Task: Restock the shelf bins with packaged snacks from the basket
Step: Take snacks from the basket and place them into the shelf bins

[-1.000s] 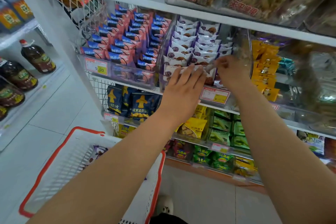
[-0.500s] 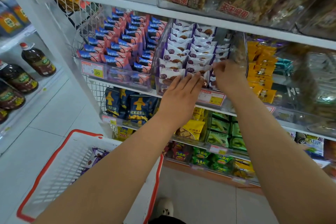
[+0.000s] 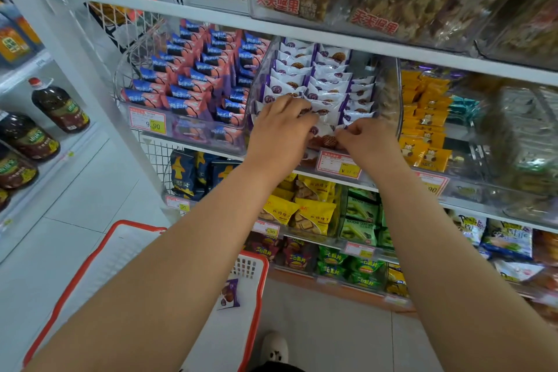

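White-purple snack packets (image 3: 327, 106) in clear bin (image 3: 392, 90), under both hands' (image 3: 280, 133) grip

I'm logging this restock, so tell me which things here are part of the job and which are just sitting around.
Part of the job:
- white and purple snack packs
- clear bin holding them
- basket, one pack left in view
- left hand and right hand, both at the front packs

Just sitting around:
- blue and pink packs
- yellow packs
- oil bottles
- green biscuit bags

Bright, even light; wide-angle bending and blur toward edges.
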Motion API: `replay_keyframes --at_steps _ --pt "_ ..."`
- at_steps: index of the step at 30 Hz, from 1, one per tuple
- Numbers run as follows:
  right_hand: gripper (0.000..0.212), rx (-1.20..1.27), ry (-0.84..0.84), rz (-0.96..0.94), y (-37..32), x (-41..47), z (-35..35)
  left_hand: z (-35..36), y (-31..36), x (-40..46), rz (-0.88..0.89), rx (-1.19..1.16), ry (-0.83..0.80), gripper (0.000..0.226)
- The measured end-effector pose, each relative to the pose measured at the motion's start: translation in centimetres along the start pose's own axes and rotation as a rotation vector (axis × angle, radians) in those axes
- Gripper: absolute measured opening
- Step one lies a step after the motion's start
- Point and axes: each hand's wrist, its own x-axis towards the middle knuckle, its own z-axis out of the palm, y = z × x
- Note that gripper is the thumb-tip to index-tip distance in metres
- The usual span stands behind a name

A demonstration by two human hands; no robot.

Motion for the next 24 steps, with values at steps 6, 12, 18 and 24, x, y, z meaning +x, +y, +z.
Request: replay_keyframes --at_steps 6,12,18,24 --pt "0.022 0.025 0.075 -0.079 -0.2 1.3 -0.4 -0.1 -1.3 0.2 0.089 0.014 -0.035 0.019" --pt "0.022 -0.22 0.08 -0.264 -1.9 2.5 -0.3 -0.8 -1.4 1.0 0.183 0.1 -0.061 0.024" --pt "0.021 -0.246 0.08 -0.18 -1.5 2.7 -0.8 -0.1 -0.5 0.8 0.178 0.087 -0.049 0.035" --pt "0.023 -0.26 0.089 -0.121 -1.0 3.0 -0.7 0.9 0.8 -0.1 0.171 0.034 -0.089 0.046"
